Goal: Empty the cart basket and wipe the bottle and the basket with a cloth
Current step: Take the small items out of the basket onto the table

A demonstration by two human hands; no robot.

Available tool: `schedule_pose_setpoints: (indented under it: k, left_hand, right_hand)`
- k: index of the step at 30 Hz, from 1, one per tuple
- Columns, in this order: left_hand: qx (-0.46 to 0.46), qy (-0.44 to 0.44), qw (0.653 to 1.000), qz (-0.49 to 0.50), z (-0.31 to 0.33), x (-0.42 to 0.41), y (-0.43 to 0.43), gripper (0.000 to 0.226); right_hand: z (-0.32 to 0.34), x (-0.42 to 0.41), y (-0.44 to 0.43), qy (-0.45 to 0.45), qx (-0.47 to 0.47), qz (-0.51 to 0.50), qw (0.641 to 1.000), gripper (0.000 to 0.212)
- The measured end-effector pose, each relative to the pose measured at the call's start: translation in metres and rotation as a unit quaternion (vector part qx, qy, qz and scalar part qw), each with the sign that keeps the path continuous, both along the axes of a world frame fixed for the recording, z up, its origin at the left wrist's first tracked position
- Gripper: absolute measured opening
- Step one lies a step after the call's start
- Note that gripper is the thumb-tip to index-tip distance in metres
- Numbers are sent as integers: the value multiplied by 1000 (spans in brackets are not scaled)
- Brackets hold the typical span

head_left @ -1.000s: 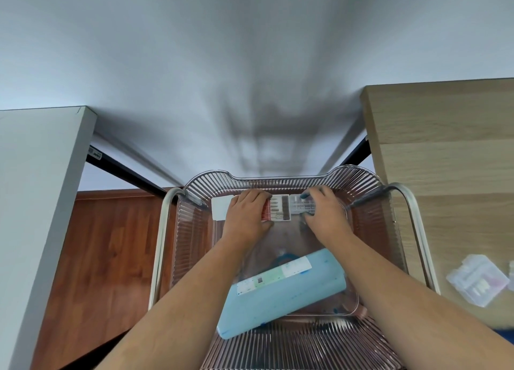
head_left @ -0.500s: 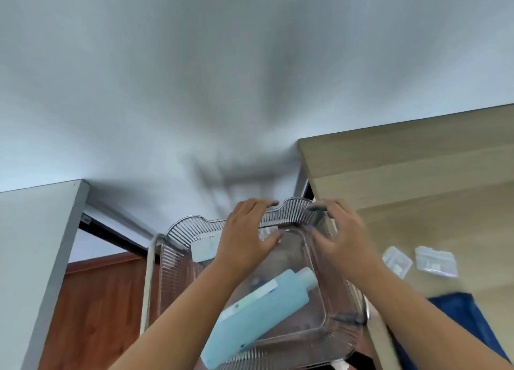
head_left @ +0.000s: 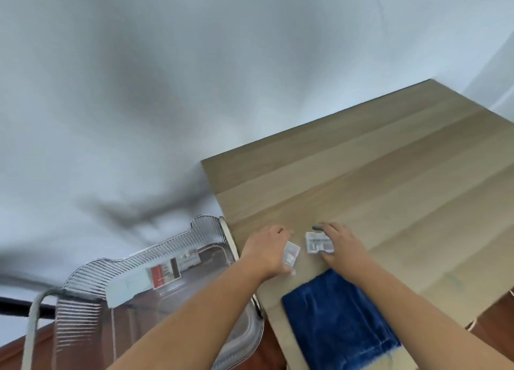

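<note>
Left of the wooden surface (head_left: 389,174), the clear ribbed basket (head_left: 172,240) sits within the cart frame (head_left: 32,322), with a red-labelled box (head_left: 164,272) lying inside. On the surface between my forearms lies the folded blue cloth (head_left: 339,322). Just beyond it, my left hand (head_left: 264,254) curls round a small clear packet (head_left: 292,254), and my right hand (head_left: 340,244) pinches a small clear case (head_left: 318,243) against the wood.

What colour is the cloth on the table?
The cloth is dark blue; the head view shows it.
</note>
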State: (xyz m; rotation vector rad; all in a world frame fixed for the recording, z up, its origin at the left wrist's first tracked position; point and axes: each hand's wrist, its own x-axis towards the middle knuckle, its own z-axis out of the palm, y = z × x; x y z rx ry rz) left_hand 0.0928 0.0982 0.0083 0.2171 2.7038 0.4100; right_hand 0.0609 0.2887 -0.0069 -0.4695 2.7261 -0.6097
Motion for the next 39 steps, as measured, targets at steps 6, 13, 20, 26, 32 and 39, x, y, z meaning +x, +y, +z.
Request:
schedule_pose_setpoints:
  k: [6,13,20,26,32,39]
  left_hand:
    - [18,-25,993,117,-15,-3,23,69]
    - [121,58,973,187,-1,1,18,61]
    - [203,245,908,271,54,41,-52,46]
    - [134,242,899,339,45,94,-148,48]
    - [93,146,918,358,-11,128,-216,53]
    - [61,37,942,328,-84,132,-253,54]
  right_hand:
    - [-12,-12,4,-7,7,27,1000,47]
    - [8,-11,2,-3,-74,-6,997,48]
    - [56,2,-62,43,-191,21,980,50]
    - [45,30,-164,54,-174,146,972,50]
    - [-4,56,-251,29,-101,214,971,54]
    - [-67,55,-293,-32,40,226,973,59]
